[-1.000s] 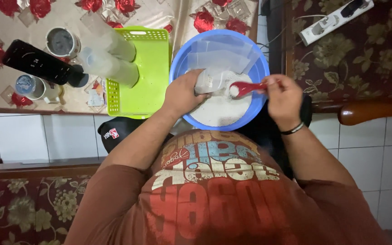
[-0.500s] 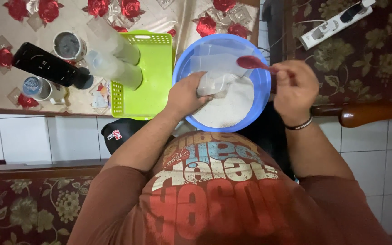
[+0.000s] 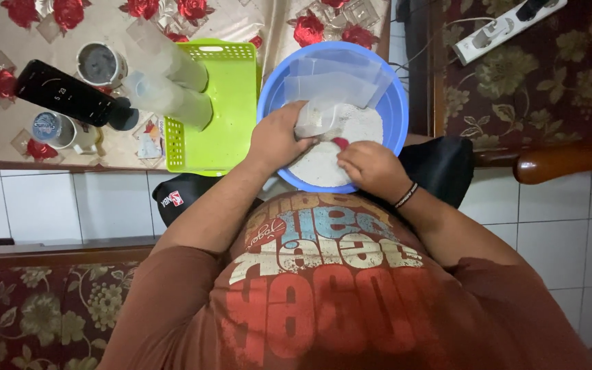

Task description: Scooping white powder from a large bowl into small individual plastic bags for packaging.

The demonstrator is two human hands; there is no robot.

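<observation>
Gripping a clear plastic bag (image 3: pixel 323 120) over the blue basin (image 3: pixel 395 109), the left hand (image 3: pixel 275 140) is closed. Right hand (image 3: pixel 371 168) is closed on a red scoop (image 3: pixel 340 143), just below the bag mouth, over white powder (image 3: pixel 316 168).

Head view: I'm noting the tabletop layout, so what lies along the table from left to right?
Black bottle → green basket → blue basin → white power strip.

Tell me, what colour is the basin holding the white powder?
Blue: the round plastic basin shows clearly in the head view.
</observation>
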